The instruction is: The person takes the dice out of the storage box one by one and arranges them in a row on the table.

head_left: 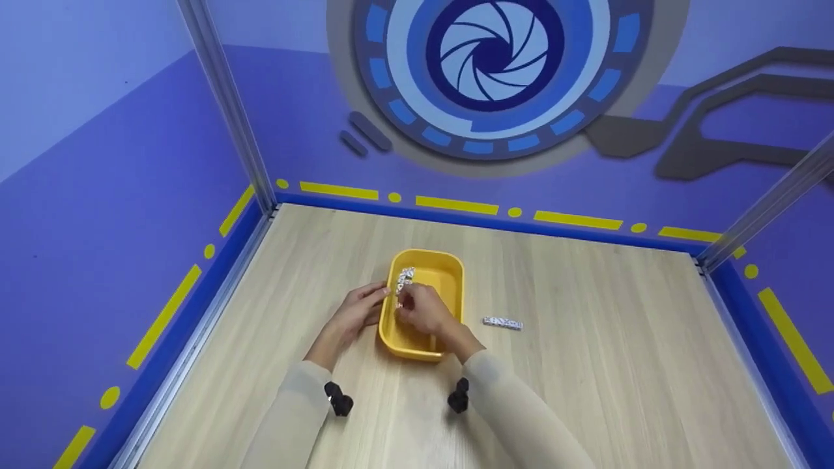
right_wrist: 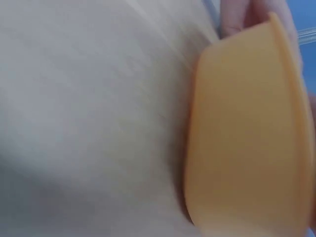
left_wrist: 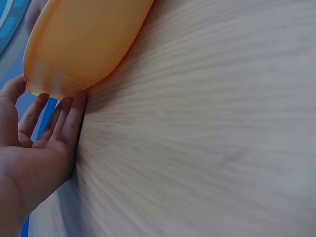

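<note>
Braces yellow tray (head_left: 409,355) with straight-fingered left hand (head_left: 355,310); can't tell hold of right hand (head_left: 428,311); seems partway: patterned pieces (head_left: 406,274) in, beyond grip, patterned strip (head_left: 502,323) outside, rightward

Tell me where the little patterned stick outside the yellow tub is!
In the head view, the stick lies on the table, to the right of the tub and the right hand.

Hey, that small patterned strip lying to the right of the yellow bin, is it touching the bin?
Apart: the head view shows bare wooden tabletop between the patterned strip and the yellow bin's right side.
</note>
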Demonstrator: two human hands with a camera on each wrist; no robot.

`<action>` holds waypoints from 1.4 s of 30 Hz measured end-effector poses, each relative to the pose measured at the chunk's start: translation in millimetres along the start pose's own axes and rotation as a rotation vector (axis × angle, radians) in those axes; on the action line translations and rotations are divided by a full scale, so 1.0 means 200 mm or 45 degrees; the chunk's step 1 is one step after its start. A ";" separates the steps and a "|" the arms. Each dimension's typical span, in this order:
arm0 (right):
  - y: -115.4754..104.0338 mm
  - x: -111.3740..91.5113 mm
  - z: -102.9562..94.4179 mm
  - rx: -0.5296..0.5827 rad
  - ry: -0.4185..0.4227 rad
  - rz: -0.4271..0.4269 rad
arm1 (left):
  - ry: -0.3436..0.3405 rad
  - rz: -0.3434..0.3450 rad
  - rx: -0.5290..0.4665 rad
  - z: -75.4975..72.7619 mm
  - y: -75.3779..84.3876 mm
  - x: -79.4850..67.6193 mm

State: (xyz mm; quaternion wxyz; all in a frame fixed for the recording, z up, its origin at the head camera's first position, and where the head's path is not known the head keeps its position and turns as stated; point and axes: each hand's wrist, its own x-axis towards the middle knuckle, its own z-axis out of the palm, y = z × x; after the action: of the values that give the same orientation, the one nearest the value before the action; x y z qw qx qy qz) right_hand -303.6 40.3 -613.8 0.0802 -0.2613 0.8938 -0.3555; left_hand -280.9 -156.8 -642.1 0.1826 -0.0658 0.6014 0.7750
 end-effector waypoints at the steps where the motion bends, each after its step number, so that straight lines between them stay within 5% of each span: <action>1: 0.00 -0.02 -0.03 0.009 -0.004 -0.043 | -0.002 0.009 0.001 0.00 0.00 0.00; 5: 0.01 -0.09 -0.18 0.048 0.037 -0.167 | -0.017 0.044 0.009 0.00 -0.01 -0.01; 10: 0.15 -0.25 -0.37 0.130 0.164 -0.179 | 0.012 0.018 0.032 0.01 -0.01 -0.01; 19: 0.58 -0.59 -0.62 0.132 0.333 0.034 | 0.038 -0.005 0.057 0.02 -0.01 -0.01; 27: 0.78 -0.77 -0.64 0.041 0.323 0.200 | 0.024 0.002 0.054 0.01 -0.01 -0.02; 42: 0.82 -0.77 -0.61 0.030 0.231 0.261 | 0.011 -0.004 0.035 0.01 -0.01 0.00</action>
State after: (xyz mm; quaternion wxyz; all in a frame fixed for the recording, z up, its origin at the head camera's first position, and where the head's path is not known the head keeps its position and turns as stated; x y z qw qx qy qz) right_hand -280.3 294.5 -641.7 0.0381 -0.1346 0.9151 -0.3782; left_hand -279.4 -155.2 -643.5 0.1823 -0.0676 0.6125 0.7662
